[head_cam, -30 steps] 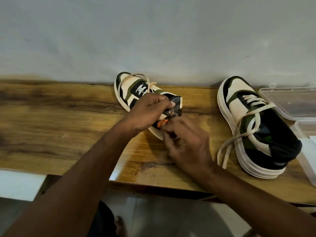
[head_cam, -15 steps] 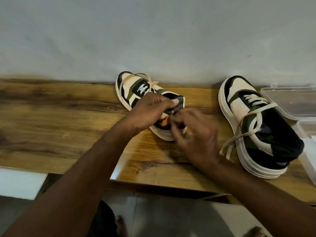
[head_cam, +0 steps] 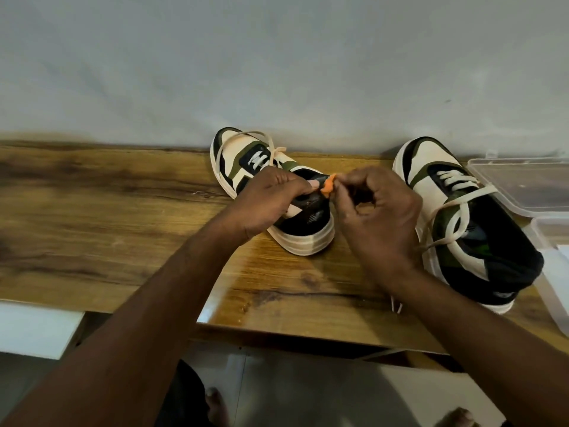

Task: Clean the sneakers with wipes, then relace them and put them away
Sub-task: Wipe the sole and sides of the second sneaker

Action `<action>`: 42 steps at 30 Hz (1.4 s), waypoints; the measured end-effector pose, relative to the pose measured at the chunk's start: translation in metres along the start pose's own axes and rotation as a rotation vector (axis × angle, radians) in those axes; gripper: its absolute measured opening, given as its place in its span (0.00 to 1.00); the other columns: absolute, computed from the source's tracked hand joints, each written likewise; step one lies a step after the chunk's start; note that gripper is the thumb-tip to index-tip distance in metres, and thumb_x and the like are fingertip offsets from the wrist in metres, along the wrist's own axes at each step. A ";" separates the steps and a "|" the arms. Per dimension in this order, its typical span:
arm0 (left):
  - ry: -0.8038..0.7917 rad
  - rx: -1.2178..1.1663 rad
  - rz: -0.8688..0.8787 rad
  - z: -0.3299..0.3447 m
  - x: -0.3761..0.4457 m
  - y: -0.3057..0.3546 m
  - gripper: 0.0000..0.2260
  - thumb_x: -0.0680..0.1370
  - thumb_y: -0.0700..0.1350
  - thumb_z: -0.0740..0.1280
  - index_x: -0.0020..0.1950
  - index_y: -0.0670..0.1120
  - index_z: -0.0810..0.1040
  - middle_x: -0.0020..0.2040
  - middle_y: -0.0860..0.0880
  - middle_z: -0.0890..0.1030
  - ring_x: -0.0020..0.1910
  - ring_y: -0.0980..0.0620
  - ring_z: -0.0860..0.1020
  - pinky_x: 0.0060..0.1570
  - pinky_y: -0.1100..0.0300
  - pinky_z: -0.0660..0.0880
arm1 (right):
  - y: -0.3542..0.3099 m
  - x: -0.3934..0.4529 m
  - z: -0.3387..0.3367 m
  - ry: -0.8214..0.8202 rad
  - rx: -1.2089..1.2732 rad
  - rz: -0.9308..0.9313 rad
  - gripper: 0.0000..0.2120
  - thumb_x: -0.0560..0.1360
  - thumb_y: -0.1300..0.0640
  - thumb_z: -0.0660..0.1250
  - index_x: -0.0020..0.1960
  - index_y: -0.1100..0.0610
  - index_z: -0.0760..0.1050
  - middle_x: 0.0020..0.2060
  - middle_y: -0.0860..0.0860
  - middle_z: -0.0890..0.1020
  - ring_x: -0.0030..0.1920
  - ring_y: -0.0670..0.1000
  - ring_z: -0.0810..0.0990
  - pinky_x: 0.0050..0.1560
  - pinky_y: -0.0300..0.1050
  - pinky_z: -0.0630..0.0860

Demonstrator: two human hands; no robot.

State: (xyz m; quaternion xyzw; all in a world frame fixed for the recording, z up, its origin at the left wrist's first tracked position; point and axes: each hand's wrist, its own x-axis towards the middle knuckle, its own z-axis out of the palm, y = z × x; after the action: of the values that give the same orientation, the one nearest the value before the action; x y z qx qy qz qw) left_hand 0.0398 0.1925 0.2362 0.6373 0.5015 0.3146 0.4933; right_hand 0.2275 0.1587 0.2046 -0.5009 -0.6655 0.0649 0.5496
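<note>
Two cream, green and black sneakers stand on the wooden table [head_cam: 92,211], toes toward the wall. Above the heel of the left sneaker [head_cam: 243,158], my left hand [head_cam: 271,198] pinches a small black wipe packet [head_cam: 320,180]. My right hand [head_cam: 378,217] pinches the packet's orange end [head_cam: 327,188] between thumb and fingertips. The left sneaker's lace loops loosely over its toe. The right sneaker [head_cam: 462,229] lies to the right of my right hand, its cream lace loose and trailing toward the table's front edge.
A clear plastic box [head_cam: 523,183] sits at the right edge beside the right sneaker, with another clear plastic piece [head_cam: 554,272] in front of it. The grey wall runs directly behind the table. Bare feet and floor show below the front edge.
Both hands have risen slightly with the packet. My right hand has shifted to the right and now pinches the orange end, which sticks out between the hands.
</note>
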 end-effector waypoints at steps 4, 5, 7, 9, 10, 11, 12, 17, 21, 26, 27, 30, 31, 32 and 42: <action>0.006 -0.008 0.016 0.003 -0.002 0.004 0.18 0.84 0.45 0.66 0.33 0.49 0.82 0.32 0.48 0.79 0.34 0.54 0.73 0.39 0.58 0.69 | -0.023 -0.026 0.010 -0.132 -0.009 -0.132 0.05 0.75 0.67 0.76 0.51 0.64 0.83 0.48 0.56 0.84 0.48 0.50 0.81 0.51 0.35 0.79; 0.005 -0.011 0.016 0.004 -0.002 0.005 0.19 0.84 0.44 0.66 0.32 0.50 0.81 0.31 0.48 0.77 0.33 0.53 0.72 0.37 0.58 0.68 | -0.024 -0.027 0.009 -0.174 -0.005 -0.182 0.05 0.75 0.67 0.75 0.51 0.65 0.83 0.48 0.56 0.83 0.48 0.50 0.81 0.52 0.33 0.77; 0.011 0.016 0.000 0.003 -0.002 0.008 0.19 0.84 0.45 0.65 0.33 0.50 0.81 0.32 0.49 0.79 0.35 0.54 0.74 0.37 0.59 0.70 | -0.014 -0.014 0.004 -0.150 -0.016 -0.172 0.04 0.76 0.66 0.75 0.50 0.64 0.83 0.47 0.56 0.83 0.47 0.50 0.81 0.49 0.38 0.80; 0.027 0.038 -0.020 0.002 -0.001 0.007 0.18 0.84 0.44 0.63 0.35 0.47 0.80 0.32 0.50 0.79 0.36 0.55 0.76 0.37 0.59 0.72 | -0.001 0.004 -0.003 -0.037 -0.015 -0.060 0.04 0.77 0.63 0.75 0.51 0.62 0.83 0.46 0.53 0.84 0.45 0.50 0.82 0.44 0.46 0.81; 0.034 0.034 -0.021 0.002 0.000 0.006 0.17 0.84 0.44 0.63 0.36 0.45 0.79 0.32 0.48 0.77 0.36 0.53 0.75 0.37 0.59 0.72 | 0.001 0.008 -0.005 -0.009 -0.007 -0.015 0.04 0.77 0.62 0.75 0.51 0.61 0.83 0.46 0.52 0.84 0.45 0.49 0.82 0.44 0.47 0.81; 0.037 0.030 -0.016 0.002 0.000 0.006 0.16 0.83 0.46 0.64 0.37 0.44 0.80 0.33 0.45 0.76 0.36 0.51 0.74 0.37 0.58 0.71 | -0.001 0.006 -0.004 -0.004 0.000 0.002 0.04 0.77 0.62 0.75 0.51 0.61 0.83 0.46 0.52 0.84 0.45 0.49 0.82 0.44 0.48 0.82; 0.036 0.026 -0.007 0.002 0.000 0.006 0.16 0.82 0.47 0.64 0.37 0.44 0.80 0.32 0.45 0.75 0.35 0.50 0.73 0.37 0.58 0.70 | -0.008 -0.001 -0.001 -0.027 0.006 -0.015 0.04 0.77 0.63 0.76 0.51 0.61 0.83 0.46 0.53 0.84 0.46 0.49 0.82 0.45 0.47 0.82; 0.020 0.005 0.017 0.002 -0.001 0.007 0.23 0.84 0.40 0.62 0.28 0.49 0.74 0.27 0.53 0.70 0.28 0.57 0.67 0.32 0.62 0.66 | -0.023 -0.017 0.008 -0.186 0.003 -0.218 0.06 0.74 0.68 0.76 0.51 0.64 0.83 0.48 0.56 0.84 0.48 0.50 0.82 0.50 0.35 0.79; 0.043 0.024 -0.021 0.003 0.000 0.007 0.21 0.85 0.40 0.62 0.31 0.50 0.79 0.28 0.54 0.76 0.30 0.59 0.73 0.35 0.60 0.70 | -0.008 0.001 0.001 -0.039 0.026 -0.061 0.04 0.76 0.65 0.75 0.50 0.63 0.83 0.46 0.55 0.84 0.45 0.51 0.82 0.43 0.49 0.81; 0.036 -0.016 0.015 0.003 0.000 0.007 0.20 0.83 0.41 0.63 0.30 0.47 0.73 0.27 0.50 0.70 0.28 0.55 0.67 0.32 0.60 0.65 | -0.027 -0.019 0.012 -0.191 -0.017 -0.217 0.05 0.75 0.69 0.75 0.50 0.65 0.83 0.48 0.57 0.83 0.47 0.51 0.81 0.49 0.36 0.78; 0.035 -0.008 0.012 0.003 0.000 0.007 0.18 0.82 0.42 0.63 0.31 0.46 0.75 0.28 0.48 0.71 0.29 0.54 0.68 0.33 0.60 0.66 | -0.022 -0.014 0.009 -0.189 -0.021 -0.217 0.05 0.75 0.69 0.75 0.50 0.65 0.83 0.48 0.57 0.83 0.47 0.51 0.81 0.48 0.39 0.79; 0.051 0.007 -0.022 0.003 0.001 0.007 0.18 0.84 0.41 0.62 0.34 0.46 0.78 0.30 0.48 0.76 0.31 0.55 0.74 0.36 0.59 0.70 | -0.007 0.001 0.001 -0.083 0.003 -0.113 0.04 0.76 0.67 0.75 0.50 0.64 0.83 0.47 0.56 0.83 0.45 0.51 0.81 0.42 0.48 0.81; 0.054 0.012 -0.024 0.004 0.002 0.008 0.19 0.84 0.40 0.62 0.33 0.46 0.78 0.30 0.48 0.75 0.31 0.56 0.73 0.36 0.59 0.70 | -0.009 0.000 0.001 -0.065 0.004 -0.094 0.04 0.76 0.67 0.75 0.50 0.64 0.83 0.47 0.55 0.83 0.45 0.51 0.81 0.43 0.47 0.81; 0.051 0.017 -0.018 0.004 0.002 0.009 0.19 0.84 0.40 0.62 0.32 0.46 0.77 0.29 0.49 0.74 0.30 0.55 0.71 0.35 0.58 0.68 | -0.014 -0.004 0.003 -0.066 -0.008 -0.097 0.05 0.75 0.67 0.75 0.50 0.64 0.82 0.47 0.56 0.83 0.45 0.51 0.81 0.44 0.44 0.81; 0.058 0.000 -0.036 0.006 0.001 0.011 0.19 0.84 0.39 0.60 0.33 0.44 0.76 0.29 0.48 0.73 0.29 0.56 0.72 0.34 0.61 0.69 | -0.014 0.002 0.000 -0.070 -0.045 -0.108 0.04 0.75 0.67 0.75 0.50 0.64 0.83 0.47 0.56 0.83 0.46 0.50 0.80 0.45 0.40 0.79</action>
State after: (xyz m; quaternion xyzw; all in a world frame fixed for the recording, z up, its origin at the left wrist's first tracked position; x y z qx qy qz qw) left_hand 0.0492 0.1918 0.2449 0.6189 0.5269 0.3241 0.4840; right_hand 0.2194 0.1534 0.2141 -0.4738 -0.7119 0.0376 0.5171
